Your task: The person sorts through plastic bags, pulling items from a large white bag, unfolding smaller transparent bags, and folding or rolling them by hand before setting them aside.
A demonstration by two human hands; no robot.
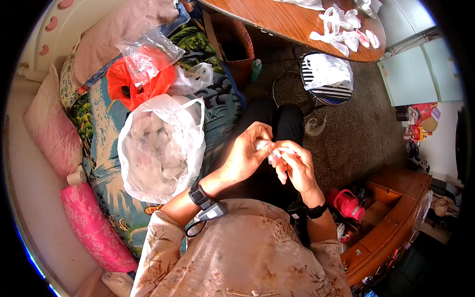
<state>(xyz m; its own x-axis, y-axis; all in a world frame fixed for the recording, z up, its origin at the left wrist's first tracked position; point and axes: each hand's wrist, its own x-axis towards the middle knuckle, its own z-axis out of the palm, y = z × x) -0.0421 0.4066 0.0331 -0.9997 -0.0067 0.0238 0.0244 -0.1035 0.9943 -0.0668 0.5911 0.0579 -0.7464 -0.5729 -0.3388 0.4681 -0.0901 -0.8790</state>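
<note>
Above my lap, my left hand (241,157) and my right hand (298,167) meet, with fingers closed on a small white, semi-clear bundle of plastic bag (272,156). My fingers hide most of it. Left of my hands, on the bed, a large white plastic bag (127,171) stands with its mouth wide, filled with crumpled clear bags. Small twisted white plastic bundles (341,32), some with pink on them, lie in a heap on the wooden table (277,17) beyond.
An orange-red bag (118,84) and a clear bag (143,47) lie behind the white one on the patterned bed (106,143). A striped stool (336,94) holds white plastic. Near it are a bin (240,64) and a green bottle (255,70). A wooden cabinet (396,218) stands right, by a pink flask (346,204).
</note>
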